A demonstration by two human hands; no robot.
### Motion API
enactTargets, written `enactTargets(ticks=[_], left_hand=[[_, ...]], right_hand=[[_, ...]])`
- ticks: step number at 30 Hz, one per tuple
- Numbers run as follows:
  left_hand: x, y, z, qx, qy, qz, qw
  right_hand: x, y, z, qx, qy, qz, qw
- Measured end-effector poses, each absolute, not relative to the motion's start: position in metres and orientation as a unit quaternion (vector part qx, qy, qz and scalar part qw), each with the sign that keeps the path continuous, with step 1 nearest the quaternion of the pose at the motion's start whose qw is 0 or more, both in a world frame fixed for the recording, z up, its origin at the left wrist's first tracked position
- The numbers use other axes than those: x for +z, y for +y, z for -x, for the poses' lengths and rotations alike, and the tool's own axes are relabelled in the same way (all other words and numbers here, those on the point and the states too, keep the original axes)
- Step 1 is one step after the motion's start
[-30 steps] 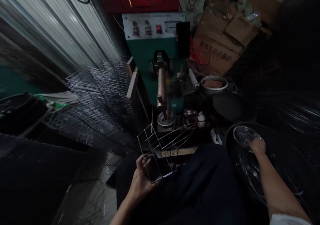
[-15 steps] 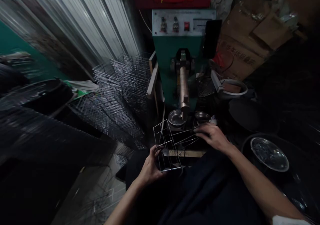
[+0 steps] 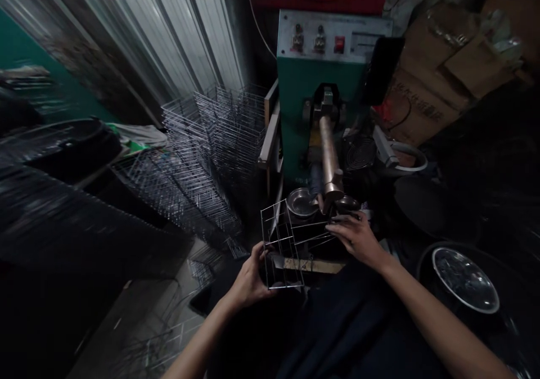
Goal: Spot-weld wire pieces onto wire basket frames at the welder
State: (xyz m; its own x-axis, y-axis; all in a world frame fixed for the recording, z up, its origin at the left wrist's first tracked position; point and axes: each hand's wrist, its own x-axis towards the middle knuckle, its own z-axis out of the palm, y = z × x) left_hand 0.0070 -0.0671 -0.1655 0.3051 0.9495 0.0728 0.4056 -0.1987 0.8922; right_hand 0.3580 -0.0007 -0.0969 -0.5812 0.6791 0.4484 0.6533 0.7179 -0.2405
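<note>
Seated worker at a green spot-welding machine (image 3: 320,92), head view. The left hand (image 3: 248,280) grips the near lower corner of a wire basket frame (image 3: 283,244), fingers curled round its wires, holding it tilted just in front of the machine's copper electrode arm (image 3: 329,157). The right hand (image 3: 356,237) rests on the frame's far side, fingers narrowed on what appears to be a loose wire or small part; the dim light leaves it unclear whether anything is pinched there. A small steel dish (image 3: 300,202) sits beneath the arm's tip.

Judgement on technique: the frame is best kept steady with the left hand while the right aligns the wire joint squarely under the electrode, fingertips kept clear of the contact point.

Surroundings: the frame hangs above the worker's dark lap and a wooden strip (image 3: 314,265) at the counter edge. A stack of finished wire frames (image 3: 211,154) stands left, against a corrugated metal wall (image 3: 160,36). Cardboard boxes (image 3: 434,81) fill the upper right; a shallow metal pan (image 3: 466,280) of small parts lies lower right.
</note>
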Motion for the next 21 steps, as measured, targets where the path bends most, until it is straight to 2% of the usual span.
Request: enactTargets(ticks=[21], left_hand=[[-0.179, -0.043, 0.000, 0.317, 0.501, -0.715, 0.371]], right_hand=[[-0.101, 0.010, -0.344, 0.000, -0.857, 0.375, 0.354]])
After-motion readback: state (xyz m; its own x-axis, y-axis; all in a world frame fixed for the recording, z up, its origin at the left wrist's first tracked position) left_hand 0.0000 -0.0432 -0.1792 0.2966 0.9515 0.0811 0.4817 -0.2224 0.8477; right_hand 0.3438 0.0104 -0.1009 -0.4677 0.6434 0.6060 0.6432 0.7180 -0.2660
